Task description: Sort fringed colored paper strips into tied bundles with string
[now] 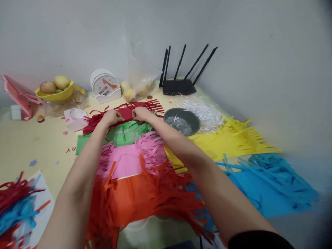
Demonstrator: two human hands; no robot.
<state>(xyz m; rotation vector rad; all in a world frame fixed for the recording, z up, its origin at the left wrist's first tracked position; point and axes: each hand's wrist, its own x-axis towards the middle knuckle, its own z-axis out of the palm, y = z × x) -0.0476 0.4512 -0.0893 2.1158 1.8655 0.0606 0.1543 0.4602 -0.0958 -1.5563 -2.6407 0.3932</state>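
Note:
At the far side of the table, a dark red fringed sheet [127, 113] lies across the other colours. My left hand [112, 118] is closed on its near edge, left of the middle. My right hand [141, 114] pinches the same sheet a little further right. Just below them a green fringed sheet [118, 135] shows in part. Nearer to me come a pink fringed sheet [124, 157] and an orange one [135, 197], partly overlapping. My right forearm passes over the yellow fringed sheet [215, 147].
A grey bowl [189, 124] stands beside white strips [204, 112]. The black router [178, 87] has upright antennas. A blue fringed sheet [264, 186] lies right; cut strips [18, 207] lie left. Behind are a yellow fruit bowl [55, 95], a giraffe holder [106, 88] and a plastic bag [140, 69].

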